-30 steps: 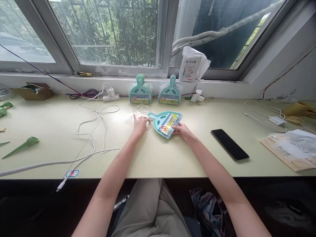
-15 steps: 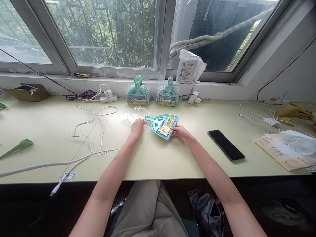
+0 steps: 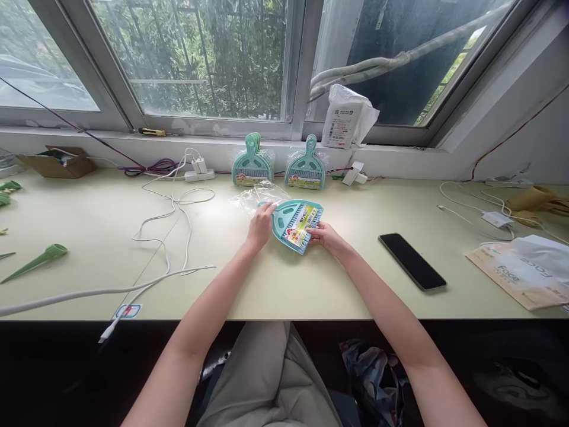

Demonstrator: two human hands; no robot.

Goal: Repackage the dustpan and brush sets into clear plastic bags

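Note:
A teal mini dustpan with a small brush and a printed label card on its face is held tilted just over the table, its handle pointing left. My left hand is closed round the handle end, which it mostly covers. At the brush edge on the right, my right hand grips the wide end with thumb on the card side; its other fingers are partly hidden. Crumpled clear plastic wrap lies on the table behind my left hand.
Two wrapped stacks of dustpans, a left stack and a right stack, lean against the back wall. A phone and a tissue pack lie right. White cables and a green funnel-shaped piece are left.
My left hand has moved from the plastic wrap beside the handle onto the handle itself. The right hand keeps its grip on the wide end. The view has shifted slightly.

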